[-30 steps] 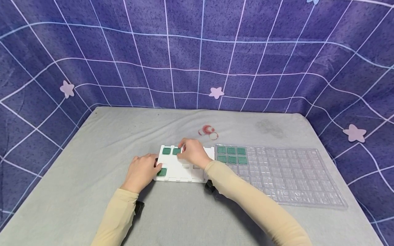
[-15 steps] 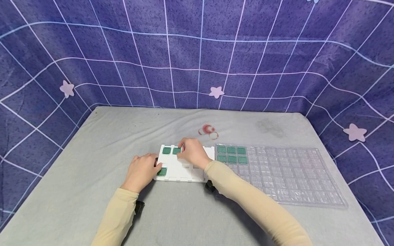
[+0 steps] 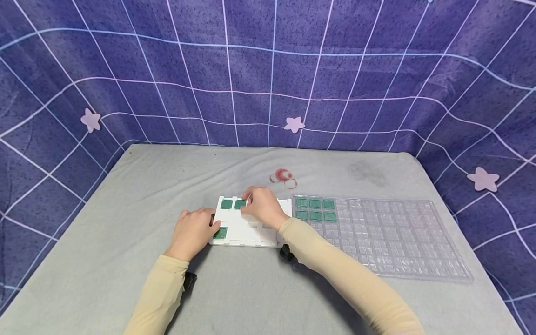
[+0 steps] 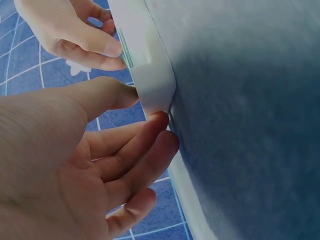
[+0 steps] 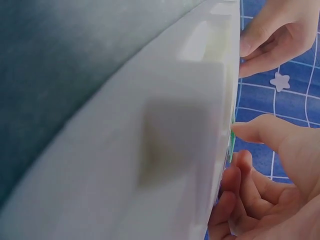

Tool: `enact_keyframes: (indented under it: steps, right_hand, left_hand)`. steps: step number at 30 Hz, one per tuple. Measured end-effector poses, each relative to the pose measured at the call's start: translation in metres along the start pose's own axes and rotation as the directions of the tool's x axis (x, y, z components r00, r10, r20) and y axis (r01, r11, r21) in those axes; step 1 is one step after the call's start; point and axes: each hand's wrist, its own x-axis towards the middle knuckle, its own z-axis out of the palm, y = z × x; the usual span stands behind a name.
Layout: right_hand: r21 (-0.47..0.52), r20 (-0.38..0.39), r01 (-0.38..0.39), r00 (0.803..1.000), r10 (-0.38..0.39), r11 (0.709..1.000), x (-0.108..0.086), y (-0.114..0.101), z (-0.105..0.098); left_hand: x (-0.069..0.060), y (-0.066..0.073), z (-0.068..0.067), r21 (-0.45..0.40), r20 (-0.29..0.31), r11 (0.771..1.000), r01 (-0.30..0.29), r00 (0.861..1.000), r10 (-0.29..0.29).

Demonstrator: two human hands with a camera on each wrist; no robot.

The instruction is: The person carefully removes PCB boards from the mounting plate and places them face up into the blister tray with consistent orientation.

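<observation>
A white tray point(image 3: 240, 225) lies on the grey cloth, with green boards in its top-left and bottom-left slots. My left hand point(image 3: 190, 235) grips the tray's left end, its thumb on the rim by the lower green board point(image 3: 220, 233). In the left wrist view, the left hand point(image 4: 115, 155) pinches the white edge between thumb and fingers. My right hand point(image 3: 264, 208) holds a green board point(image 3: 240, 204) between thumb and fingers at the tray's top row, beside another board point(image 3: 226, 204). The right wrist view has the right hand point(image 5: 270, 170) touching a green edge point(image 5: 232, 141).
To the right of the white tray lies a clear plastic tray point(image 3: 393, 239) with many compartments, several holding green boards point(image 3: 315, 203) at its upper left. A purple-blue curtain point(image 3: 251, 70) with star shapes stands behind the table. Red marks point(image 3: 284, 176) show on the cloth.
</observation>
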Motion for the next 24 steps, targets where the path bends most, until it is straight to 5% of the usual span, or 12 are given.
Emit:
enact_keyframes:
  steps: [24]
  right_hand:
    - [0.044, 0.012, 0.001, 1.0, -0.001, 0.999, -0.0007, 0.0021, -0.0023]
  left_hand:
    - [-0.0011, 0.0017, 0.0007, 0.012, -0.009, 1.0, -0.009, 1.0, 0.009]
